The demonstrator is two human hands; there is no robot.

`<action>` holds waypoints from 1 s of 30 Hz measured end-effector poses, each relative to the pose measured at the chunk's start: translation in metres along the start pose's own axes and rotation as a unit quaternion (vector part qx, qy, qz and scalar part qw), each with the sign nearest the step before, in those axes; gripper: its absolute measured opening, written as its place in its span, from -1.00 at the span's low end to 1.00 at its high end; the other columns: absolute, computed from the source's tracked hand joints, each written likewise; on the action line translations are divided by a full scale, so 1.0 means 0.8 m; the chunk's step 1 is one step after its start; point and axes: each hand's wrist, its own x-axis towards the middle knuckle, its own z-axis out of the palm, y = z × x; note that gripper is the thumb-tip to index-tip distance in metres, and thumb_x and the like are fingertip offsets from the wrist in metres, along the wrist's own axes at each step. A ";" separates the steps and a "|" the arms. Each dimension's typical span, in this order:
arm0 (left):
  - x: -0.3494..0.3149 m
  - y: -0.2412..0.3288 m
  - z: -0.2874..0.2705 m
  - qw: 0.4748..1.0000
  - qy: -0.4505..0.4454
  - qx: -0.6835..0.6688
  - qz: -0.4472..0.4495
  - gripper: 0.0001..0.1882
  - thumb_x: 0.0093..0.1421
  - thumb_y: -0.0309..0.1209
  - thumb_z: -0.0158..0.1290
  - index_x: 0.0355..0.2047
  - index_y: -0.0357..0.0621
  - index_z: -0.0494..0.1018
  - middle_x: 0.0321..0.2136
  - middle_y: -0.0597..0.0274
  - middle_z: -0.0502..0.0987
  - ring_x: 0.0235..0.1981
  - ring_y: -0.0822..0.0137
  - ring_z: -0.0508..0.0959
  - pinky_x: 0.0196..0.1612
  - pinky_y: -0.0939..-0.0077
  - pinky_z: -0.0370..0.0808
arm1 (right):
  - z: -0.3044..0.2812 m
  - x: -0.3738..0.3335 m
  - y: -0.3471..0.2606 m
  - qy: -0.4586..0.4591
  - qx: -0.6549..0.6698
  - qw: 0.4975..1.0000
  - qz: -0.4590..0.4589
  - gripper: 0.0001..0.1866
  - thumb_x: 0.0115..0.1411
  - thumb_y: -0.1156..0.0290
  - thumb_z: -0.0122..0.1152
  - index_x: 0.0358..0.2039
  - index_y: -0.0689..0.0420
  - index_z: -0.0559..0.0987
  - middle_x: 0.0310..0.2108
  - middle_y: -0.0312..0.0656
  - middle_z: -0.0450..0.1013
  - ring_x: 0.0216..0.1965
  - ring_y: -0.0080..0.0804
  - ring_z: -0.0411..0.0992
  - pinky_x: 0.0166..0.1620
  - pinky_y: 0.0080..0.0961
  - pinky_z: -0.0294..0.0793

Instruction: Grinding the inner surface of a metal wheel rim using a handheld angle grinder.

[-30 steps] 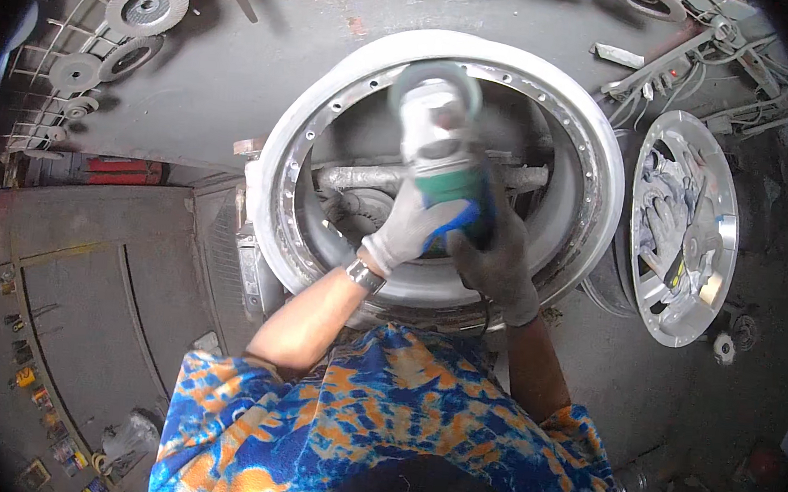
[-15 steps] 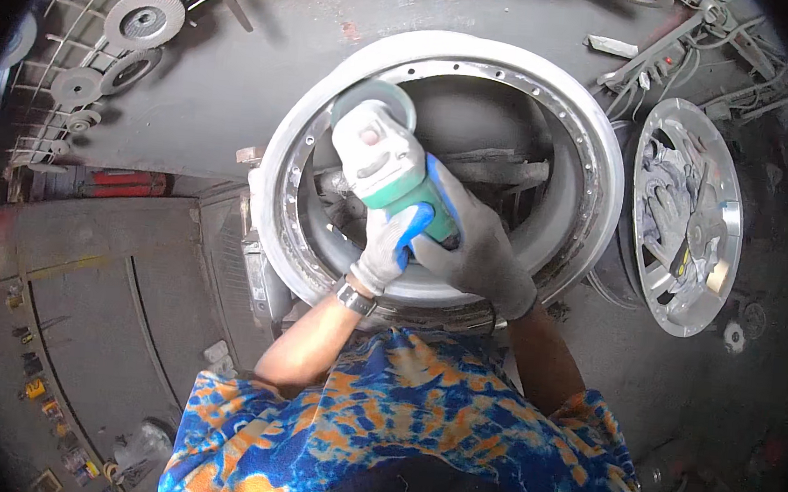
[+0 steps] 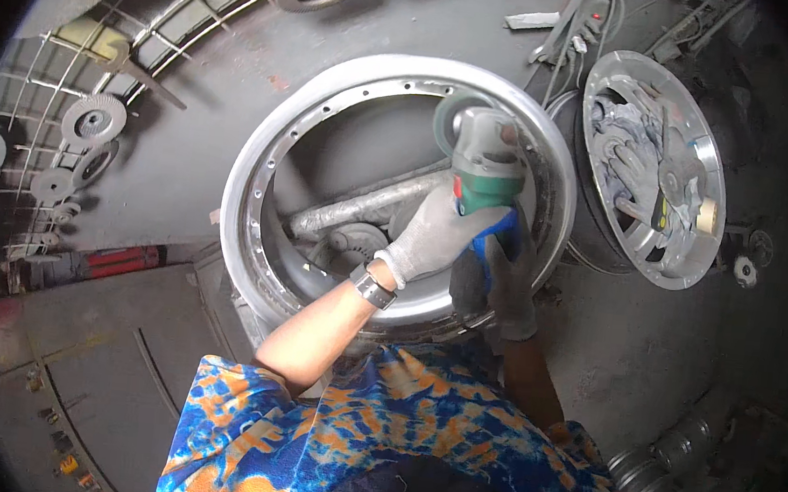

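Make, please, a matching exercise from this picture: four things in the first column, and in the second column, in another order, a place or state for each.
Things
1. Angle grinder
2. Wheel rim
3. Wristwatch
4. Loose glove

Places or states
a. worn on the left forearm
b. lying in the spoked wheel at right
c. held in the left hand and right hand
d. silver, circular, open in the middle

Right pairs: 1-c, 2-d, 3-a, 4-b
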 end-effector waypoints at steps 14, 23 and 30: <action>-0.036 0.007 -0.026 0.994 0.088 -0.068 -0.006 -0.67 0.34 -0.38 0.12 0.04 -0.30 0.50 -0.13 0.21 0.62 -0.09 0.45 0.55 0.04 0.45 0.48 | 0.025 0.023 0.002 -0.090 -0.051 0.994 -0.033 -0.29 0.29 0.48 0.22 0.39 0.37 0.19 0.17 0.04 0.41 0.19 -0.27 0.38 0.28 -0.34 0.33; 0.003 0.008 0.016 0.998 -0.032 0.047 0.011 -0.67 0.36 -0.36 0.13 0.07 -0.23 0.50 -0.11 0.13 0.64 -0.07 0.39 0.56 0.10 0.38 0.46 | -0.005 -0.023 0.037 0.069 0.071 0.995 0.031 -0.39 0.36 0.33 0.14 0.33 0.37 0.29 0.18 0.01 0.41 0.20 -0.20 0.38 0.26 -0.29 0.34; -0.004 0.004 0.000 0.991 0.039 -0.124 -0.025 -0.72 0.35 -0.33 0.14 -0.03 -0.25 0.54 -0.23 0.26 0.63 -0.20 0.49 0.57 -0.07 0.47 0.52 | 0.013 0.014 -0.009 0.009 0.018 1.000 0.001 -0.39 0.36 0.39 0.17 0.35 0.34 0.27 0.13 -0.02 0.43 0.16 -0.34 0.39 0.25 -0.37 0.34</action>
